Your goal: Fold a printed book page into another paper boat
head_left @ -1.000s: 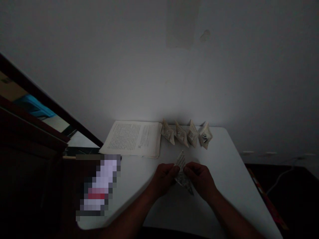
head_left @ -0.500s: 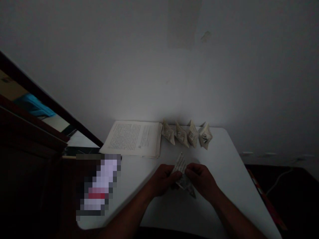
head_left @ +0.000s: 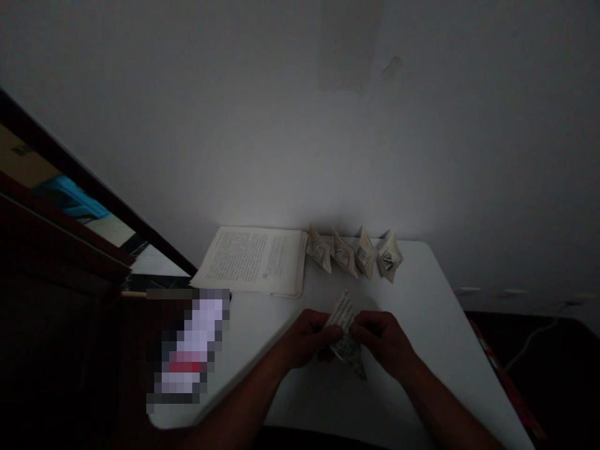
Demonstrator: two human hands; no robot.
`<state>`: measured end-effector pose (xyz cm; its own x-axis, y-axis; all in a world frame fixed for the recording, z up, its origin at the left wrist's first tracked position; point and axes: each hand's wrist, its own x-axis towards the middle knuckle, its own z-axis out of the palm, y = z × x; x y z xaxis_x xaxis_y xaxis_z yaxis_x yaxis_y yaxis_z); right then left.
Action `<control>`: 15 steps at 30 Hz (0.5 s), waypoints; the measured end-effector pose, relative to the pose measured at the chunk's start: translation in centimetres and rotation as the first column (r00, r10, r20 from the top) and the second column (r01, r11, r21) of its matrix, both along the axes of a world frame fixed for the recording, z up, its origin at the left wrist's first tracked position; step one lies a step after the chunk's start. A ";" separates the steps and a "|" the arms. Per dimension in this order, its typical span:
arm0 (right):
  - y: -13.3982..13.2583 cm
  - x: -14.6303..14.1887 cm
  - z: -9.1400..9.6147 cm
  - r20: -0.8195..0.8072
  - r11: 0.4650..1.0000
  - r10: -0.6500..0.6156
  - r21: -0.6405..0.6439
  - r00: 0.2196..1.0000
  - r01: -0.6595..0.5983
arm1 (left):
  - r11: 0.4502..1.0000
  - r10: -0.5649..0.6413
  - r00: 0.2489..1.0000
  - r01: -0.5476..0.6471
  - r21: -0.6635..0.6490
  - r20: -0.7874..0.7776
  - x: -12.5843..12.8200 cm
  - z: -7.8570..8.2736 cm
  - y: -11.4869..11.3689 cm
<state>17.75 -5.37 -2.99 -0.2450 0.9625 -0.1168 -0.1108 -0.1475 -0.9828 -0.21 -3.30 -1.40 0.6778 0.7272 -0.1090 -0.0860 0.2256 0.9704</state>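
Note:
Between my two hands is a folded piece of printed paper (head_left: 344, 310), pointed at its top and bottom ends. My left hand (head_left: 312, 337) grips its left side, the thumb lying across the front. At the right edge, the thumb and fingers of my right hand (head_left: 379, 337) pinch the paper. Beyond my hands, several folded paper boats stand in a row, from the leftmost boat (head_left: 319, 250) to the rightmost boat (head_left: 390, 256). They are made of printed paper too.
A stack of printed pages (head_left: 250, 259) lies left of the boats on the white table (head_left: 412, 294). A pixelated, phone-like object (head_left: 197, 337) rests at the table's left edge. Behind stands a pale wall (head_left: 262, 125). A cable (head_left: 529, 337) hangs at right.
The folded paper has tilted slightly in my hands, its lower tip shifting a little. Both hands keep their hold. The whole view has moved very slightly.

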 end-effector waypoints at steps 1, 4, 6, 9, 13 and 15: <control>0.0 0.1 0.1 0.036 1.000 0.009 0.012 0.999 -0.009 | 1.000 0.003 1.000 -0.003 0.003 -0.011 -0.1 0.0 0.0; 0.0 0.3 0.3 0.079 0.999 0.030 0.014 0.996 -0.031 | 0.999 0.009 0.999 -0.006 0.053 -0.052 -0.2 -0.1 0.1; -0.2 0.3 0.4 0.079 0.998 0.066 -0.005 0.995 -0.066 | 0.989 0.063 0.990 -0.045 0.144 -0.125 -0.3 0.0 0.3; -0.4 0.3 0.5 0.066 0.989 0.144 -0.028 0.987 -0.143 | 0.957 0.149 0.963 -0.083 0.277 -0.224 -0.3 0.1 0.6; -0.3 0.4 0.6 0.071 0.980 0.199 -0.042 0.977 -0.196 | 0.963 0.116 0.967 -0.054 0.265 -0.226 -0.4 0.4 0.6; -0.2 0.5 0.6 0.092 0.976 0.218 -0.052 0.972 -0.214 | 0.954 0.145 0.957 -0.069 0.290 -0.250 -0.4 0.6 0.6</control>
